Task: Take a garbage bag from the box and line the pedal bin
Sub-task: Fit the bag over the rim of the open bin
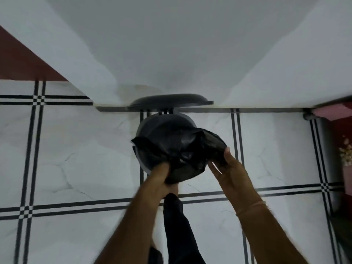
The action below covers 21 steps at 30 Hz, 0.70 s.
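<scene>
A dark round pedal bin (152,123) stands on the tiled floor against the white wall, its lid (171,101) raised and leaning back. A black garbage bag (177,147) lies crumpled over the bin's mouth and hides most of the rim. My left hand (162,178) grips the bag's near edge at the front of the bin. My right hand (228,166) pinches the bag's right edge, stretched out past the rim. My dark trouser leg (175,225) reaches toward the bin's foot. No bag box is in view.
White marble-look floor tiles (76,159) with black double lines surround the bin. White walls (171,44) form a corner behind it. A dark red and pink piece of furniture (339,149) stands at the right edge.
</scene>
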Available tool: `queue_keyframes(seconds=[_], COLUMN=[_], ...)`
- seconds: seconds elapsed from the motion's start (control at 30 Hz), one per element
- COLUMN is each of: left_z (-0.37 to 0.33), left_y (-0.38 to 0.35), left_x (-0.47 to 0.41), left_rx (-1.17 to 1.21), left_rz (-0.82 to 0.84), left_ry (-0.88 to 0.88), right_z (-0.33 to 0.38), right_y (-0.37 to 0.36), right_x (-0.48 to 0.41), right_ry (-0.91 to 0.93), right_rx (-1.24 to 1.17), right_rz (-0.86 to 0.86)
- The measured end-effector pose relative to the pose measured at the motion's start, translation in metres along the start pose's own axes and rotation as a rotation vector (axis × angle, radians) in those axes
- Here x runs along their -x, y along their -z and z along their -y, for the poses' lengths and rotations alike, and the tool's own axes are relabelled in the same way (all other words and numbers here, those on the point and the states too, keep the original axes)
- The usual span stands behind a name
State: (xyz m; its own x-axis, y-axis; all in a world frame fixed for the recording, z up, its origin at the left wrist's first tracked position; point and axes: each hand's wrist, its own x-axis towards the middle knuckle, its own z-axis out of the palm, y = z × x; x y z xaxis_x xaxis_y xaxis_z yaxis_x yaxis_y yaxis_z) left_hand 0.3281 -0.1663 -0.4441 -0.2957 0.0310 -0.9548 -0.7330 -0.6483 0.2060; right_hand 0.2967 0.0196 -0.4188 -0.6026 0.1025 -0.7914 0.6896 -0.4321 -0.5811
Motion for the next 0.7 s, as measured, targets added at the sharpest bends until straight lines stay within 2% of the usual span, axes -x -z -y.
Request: queue_keyframes(seconds=[0.1, 0.23, 0.37, 0.43, 0.53, 0.63, 0.7], left_z=[-0.007, -0.022, -0.035, -0.036, -0.036, -0.029, -0.023], left_y=[0.032, 0.051, 0.058, 0.060, 0.049, 0.028, 0.019], left_x=[-0.016, -0.035, -0.053, -0.063, -0.070, -0.084, -0.103], left_rx=[0.128, 0.228, 0.419, 0.454, 0.219, -0.208, -0.576], left_rz=[0.003, 0.038, 0.063, 0.069, 0.007, -0.121, -0.225], left_ry=[0.002, 0.026, -0.066, -0.151, -0.370, -0.549, -0.541], right_z=[-0.002, 0.002, -0.001, -0.008, -0.028, -0.055, -0.075], right_y=[0.016, 0.025, 0.014, 0.000, -0.030, -0.064, -0.076], right_x=[-0.022, -0.047, -0.058, -0.054, -0.044, -0.048, -0.066], right_ry=[-0.043, -0.067, -0.049, 0.013, 0.160, 0.192, 0.203], right_rx=[-0.110, -0.172, -0.115, -0.006, 0.293, 0.538, 0.863], right_rz=[-0.128, -0.188, -0.147, -0.060, 0.155, 0.300, 0.315])
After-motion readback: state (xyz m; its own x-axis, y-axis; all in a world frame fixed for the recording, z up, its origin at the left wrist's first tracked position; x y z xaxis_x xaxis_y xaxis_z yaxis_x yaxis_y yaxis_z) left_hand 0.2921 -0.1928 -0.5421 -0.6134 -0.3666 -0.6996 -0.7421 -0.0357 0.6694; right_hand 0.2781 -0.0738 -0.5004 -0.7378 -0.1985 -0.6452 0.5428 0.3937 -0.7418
